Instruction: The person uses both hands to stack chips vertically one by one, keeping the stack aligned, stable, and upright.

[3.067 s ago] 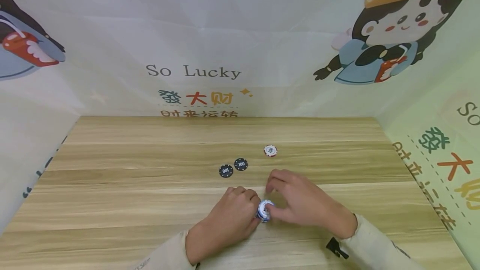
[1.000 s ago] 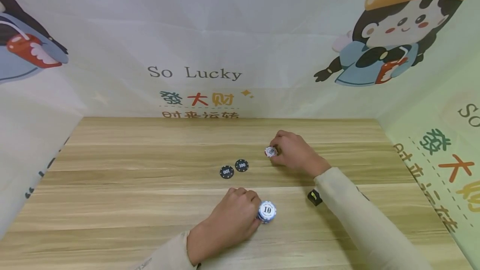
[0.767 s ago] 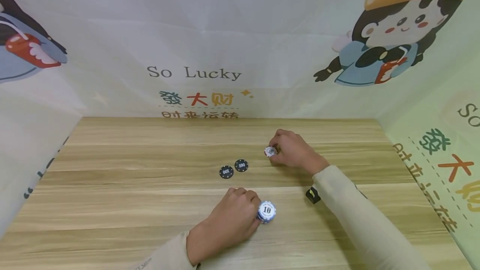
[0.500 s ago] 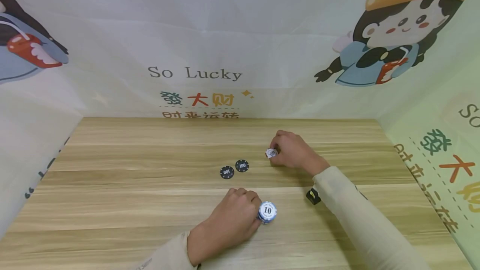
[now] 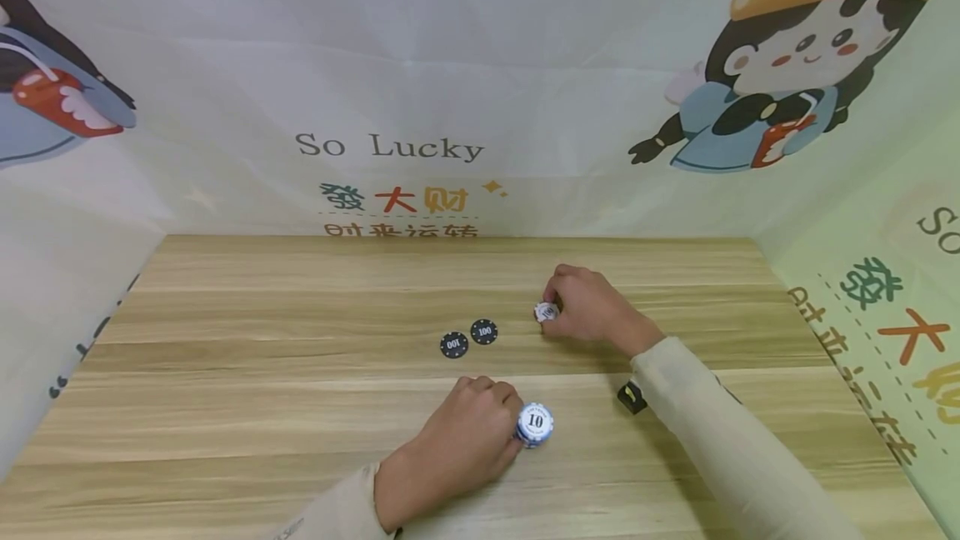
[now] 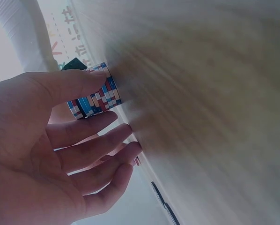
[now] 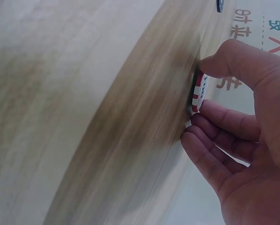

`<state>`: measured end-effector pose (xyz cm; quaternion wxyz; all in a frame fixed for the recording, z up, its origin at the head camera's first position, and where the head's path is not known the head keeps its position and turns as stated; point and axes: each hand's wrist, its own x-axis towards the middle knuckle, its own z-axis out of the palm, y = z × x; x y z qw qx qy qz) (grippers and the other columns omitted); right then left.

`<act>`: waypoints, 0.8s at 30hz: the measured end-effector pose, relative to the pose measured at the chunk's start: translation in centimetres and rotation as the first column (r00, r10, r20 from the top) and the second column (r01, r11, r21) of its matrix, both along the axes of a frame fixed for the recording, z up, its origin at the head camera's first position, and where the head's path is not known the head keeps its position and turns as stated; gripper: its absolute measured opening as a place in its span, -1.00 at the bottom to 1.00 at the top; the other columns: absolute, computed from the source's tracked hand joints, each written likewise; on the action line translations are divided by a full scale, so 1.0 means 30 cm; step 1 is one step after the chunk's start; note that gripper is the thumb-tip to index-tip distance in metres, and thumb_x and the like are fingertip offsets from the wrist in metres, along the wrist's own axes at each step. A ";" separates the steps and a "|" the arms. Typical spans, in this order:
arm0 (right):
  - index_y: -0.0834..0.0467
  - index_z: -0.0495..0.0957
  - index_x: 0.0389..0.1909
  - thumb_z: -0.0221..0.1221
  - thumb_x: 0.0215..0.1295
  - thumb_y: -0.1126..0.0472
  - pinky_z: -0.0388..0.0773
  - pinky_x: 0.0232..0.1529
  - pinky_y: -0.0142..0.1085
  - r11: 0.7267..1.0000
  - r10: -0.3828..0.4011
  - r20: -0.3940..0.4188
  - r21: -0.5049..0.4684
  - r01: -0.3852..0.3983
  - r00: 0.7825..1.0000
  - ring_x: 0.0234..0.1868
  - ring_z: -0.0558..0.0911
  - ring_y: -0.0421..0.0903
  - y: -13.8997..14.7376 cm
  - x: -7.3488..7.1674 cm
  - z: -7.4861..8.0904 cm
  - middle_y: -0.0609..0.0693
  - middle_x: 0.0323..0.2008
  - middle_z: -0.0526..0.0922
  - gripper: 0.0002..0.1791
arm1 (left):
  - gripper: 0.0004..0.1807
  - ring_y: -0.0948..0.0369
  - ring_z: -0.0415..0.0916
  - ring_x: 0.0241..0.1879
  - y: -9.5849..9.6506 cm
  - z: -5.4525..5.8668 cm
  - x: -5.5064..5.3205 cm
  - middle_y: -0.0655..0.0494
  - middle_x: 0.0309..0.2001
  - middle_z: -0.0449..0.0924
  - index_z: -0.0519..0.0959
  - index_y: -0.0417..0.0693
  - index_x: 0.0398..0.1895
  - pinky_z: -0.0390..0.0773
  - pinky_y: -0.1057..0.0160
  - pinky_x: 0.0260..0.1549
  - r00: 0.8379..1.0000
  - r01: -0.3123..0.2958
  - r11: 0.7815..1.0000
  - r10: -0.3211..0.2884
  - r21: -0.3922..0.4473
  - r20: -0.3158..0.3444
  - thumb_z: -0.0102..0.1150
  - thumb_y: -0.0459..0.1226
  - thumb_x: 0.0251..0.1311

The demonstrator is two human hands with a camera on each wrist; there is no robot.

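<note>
My left hand grips the side of a stack of poker chips whose top chip is blue and white and reads 10. In the left wrist view the stack shows mixed edges of red, blue, white and black, with the thumb on one side and the index finger on the other. Farther back, my right hand pinches a white-and-red poker chip marked 100 between thumb and index finger. In the right wrist view this chip sits tilted close over the table.
Two black chips marked 100 lie flat on the wooden table, left of the right hand. A printed cloth rises behind the table and at its sides. A small black device hangs under the right forearm.
My right hand left the chip stack and reached back to the white-and-red chip. Over the last half second it shifted slightly right and nearer with that chip. My left hand stayed at the stack.
</note>
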<state>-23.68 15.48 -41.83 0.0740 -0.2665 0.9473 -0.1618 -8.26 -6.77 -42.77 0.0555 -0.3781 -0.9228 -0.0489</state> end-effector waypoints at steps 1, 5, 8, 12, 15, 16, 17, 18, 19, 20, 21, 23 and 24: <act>0.26 0.74 -0.12 0.50 0.18 0.10 0.65 -0.10 -0.15 1.000 0.001 -0.001 -0.001 -0.001 1.000 -0.22 0.61 -0.06 0.001 0.002 -0.001 -0.02 -0.17 0.63 -0.64 | -0.62 0.06 0.74 -0.06 0.001 -0.001 -0.001 0.00 -0.05 0.80 0.78 -0.20 -0.03 0.67 0.11 -0.09 1.000 -0.001 1.000 0.001 -0.001 0.000 0.49 -0.06 0.33; 0.26 0.74 -0.11 0.49 0.16 0.11 0.66 -0.09 -0.16 1.000 0.018 -0.015 -0.005 -0.018 1.000 -0.21 0.61 -0.06 0.007 0.011 -0.005 -0.02 -0.16 0.65 -0.64 | -0.62 0.07 0.74 -0.06 0.003 -0.004 -0.002 0.00 -0.05 0.80 0.79 -0.19 -0.03 0.67 0.12 -0.09 1.000 -0.003 1.000 0.003 -0.003 -0.002 0.49 -0.06 0.33; 0.26 0.74 -0.12 0.48 0.15 0.10 0.65 -0.13 -0.16 0.999 0.039 -0.025 0.001 -0.039 0.999 -0.24 0.60 -0.08 0.011 0.021 -0.005 -0.03 -0.19 0.65 -0.63 | -0.62 0.07 0.74 -0.08 0.002 -0.005 -0.002 0.00 -0.06 0.80 0.79 -0.19 -0.04 0.67 0.12 -0.10 1.000 -0.002 1.000 0.002 0.001 -0.011 0.50 -0.06 0.33; 0.24 0.73 -0.15 0.48 0.14 0.09 0.63 -0.18 -0.18 0.998 0.059 -0.030 0.005 -0.059 0.998 -0.27 0.58 -0.10 0.017 0.042 -0.005 -0.05 -0.23 0.63 -0.65 | -0.63 0.07 0.74 -0.10 0.002 -0.005 -0.002 0.00 -0.08 0.80 0.78 -0.20 -0.06 0.67 0.13 -0.13 1.000 0.001 1.000 -0.001 0.011 -0.024 0.50 -0.07 0.31; 0.22 0.73 -0.18 0.46 0.14 0.10 0.62 -0.20 -0.20 0.998 0.069 -0.034 -0.008 -0.069 0.997 -0.28 0.57 -0.11 0.023 0.061 -0.004 -0.07 -0.24 0.63 -0.69 | -0.63 0.08 0.73 -0.12 0.001 -0.009 -0.003 0.01 -0.10 0.80 0.78 -0.18 -0.08 0.66 0.14 -0.16 0.999 0.005 1.000 -0.004 0.019 -0.033 0.52 -0.07 0.29; 0.22 0.72 -0.19 0.45 0.14 0.11 0.62 -0.21 -0.21 0.997 0.074 -0.035 -0.015 -0.074 0.997 -0.28 0.57 -0.12 0.025 0.068 -0.003 -0.07 -0.24 0.63 -0.70 | -0.63 0.08 0.73 -0.12 0.000 -0.008 -0.002 0.01 -0.10 0.80 0.78 -0.18 -0.08 0.66 0.14 -0.16 0.999 0.006 1.000 -0.005 0.019 -0.035 0.52 -0.07 0.28; 0.21 0.72 -0.19 0.44 0.13 0.12 0.62 -0.22 -0.21 0.997 0.079 -0.036 -0.021 -0.080 0.996 -0.29 0.57 -0.12 0.027 0.074 -0.002 -0.07 -0.25 0.63 -0.70 | -0.63 0.08 0.73 -0.13 0.000 -0.007 -0.002 0.01 -0.10 0.80 0.78 -0.18 -0.08 0.66 0.14 -0.17 0.999 0.007 1.000 -0.006 0.021 -0.035 0.53 -0.07 0.27; 0.21 0.71 -0.20 0.44 0.13 0.11 0.61 -0.22 -0.22 0.996 0.084 -0.038 -0.023 -0.085 0.996 -0.29 0.56 -0.12 0.029 0.080 -0.002 -0.07 -0.25 0.63 -0.71 | -0.63 0.08 0.73 -0.13 0.000 -0.007 -0.002 0.01 -0.10 0.80 0.78 -0.18 -0.08 0.66 0.14 -0.17 0.999 0.007 1.000 -0.006 0.021 -0.036 0.53 -0.07 0.27; 0.20 0.71 -0.20 0.44 0.13 0.11 0.61 -0.22 -0.22 0.995 0.092 -0.042 -0.023 -0.093 0.995 -0.29 0.56 -0.13 0.031 0.085 -0.004 -0.08 -0.25 0.63 -0.71 | -0.63 0.08 0.73 -0.12 0.000 -0.007 -0.002 0.00 -0.10 0.80 0.78 -0.18 -0.08 0.66 0.14 -0.17 0.999 0.007 1.000 -0.006 0.022 -0.035 0.54 -0.08 0.26; 0.20 0.71 -0.20 0.44 0.12 0.11 0.61 -0.22 -0.22 0.994 0.102 -0.049 -0.024 -0.104 0.994 -0.29 0.56 -0.14 0.034 0.090 -0.005 -0.08 -0.25 0.63 -0.71 | -0.63 0.08 0.73 -0.12 0.000 -0.007 -0.002 0.00 -0.10 0.80 0.78 -0.18 -0.08 0.66 0.14 -0.17 0.999 0.007 1.000 -0.006 0.022 -0.035 0.54 -0.08 0.25; 0.20 0.71 -0.21 0.44 0.10 0.11 0.61 -0.23 -0.23 0.993 0.114 -0.061 -0.024 -0.115 0.992 -0.29 0.55 -0.14 0.036 0.094 -0.007 -0.08 -0.25 0.63 -0.70 | -0.63 0.07 0.73 -0.12 0.000 -0.005 0.000 0.00 -0.10 0.80 0.78 -0.19 -0.08 0.66 0.14 -0.17 0.999 0.006 1.000 -0.005 0.021 -0.035 0.54 -0.08 0.26; 0.21 0.72 -0.22 0.45 0.07 0.11 0.61 -0.23 -0.23 0.990 0.138 -0.087 -0.021 -0.140 0.987 -0.30 0.55 -0.16 0.041 0.102 -0.012 -0.09 -0.27 0.63 -0.69 | -0.63 0.07 0.73 -0.12 0.000 -0.003 0.002 0.01 -0.09 0.80 0.78 -0.20 -0.07 0.66 0.13 -0.16 0.999 0.004 1.000 -0.003 0.020 -0.034 0.53 -0.09 0.26; 0.21 0.72 -0.23 0.45 0.07 0.11 0.61 -0.24 -0.23 0.988 0.153 -0.104 -0.018 -0.156 0.983 -0.31 0.54 -0.16 0.042 0.106 -0.014 -0.09 -0.27 0.62 -0.69 | -0.63 0.07 0.73 -0.11 0.000 -0.003 0.002 0.01 -0.09 0.80 0.78 -0.20 -0.07 0.66 0.13 -0.16 0.999 0.003 1.000 -0.003 0.020 -0.033 0.53 -0.09 0.27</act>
